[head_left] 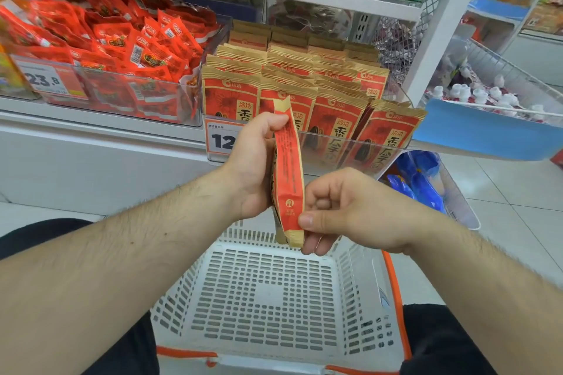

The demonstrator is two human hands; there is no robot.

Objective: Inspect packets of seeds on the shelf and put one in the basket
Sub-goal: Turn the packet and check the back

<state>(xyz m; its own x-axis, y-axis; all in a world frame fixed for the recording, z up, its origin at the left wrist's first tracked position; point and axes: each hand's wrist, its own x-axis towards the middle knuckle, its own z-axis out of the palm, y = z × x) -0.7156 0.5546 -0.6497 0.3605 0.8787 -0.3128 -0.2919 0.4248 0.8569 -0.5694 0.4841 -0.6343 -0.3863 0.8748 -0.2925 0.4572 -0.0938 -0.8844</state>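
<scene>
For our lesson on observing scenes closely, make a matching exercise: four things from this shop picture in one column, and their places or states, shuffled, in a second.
Column one:
1. seed packet
2. white basket
3. clear bin of seed packets
4. loose red packets

Column two:
A. on the shelf, behind the hands
B. held in both hands
C. heaped in the bin to the left
D. below the hands, nothing in it

Pairs: 1-B, 2-D, 3-A, 4-C

1. The light is bright, even and white, and shadows are soft.
2. The clear plastic bin (350,143) in front of the seed packets (332,122) carries pale glare.
3. Wide-angle distortion bends the shelf edge (100,122) and stretches both forearms toward the lower corners.
4. The upper corners are soft and slightly blurred; the centre is sharp.
</scene>
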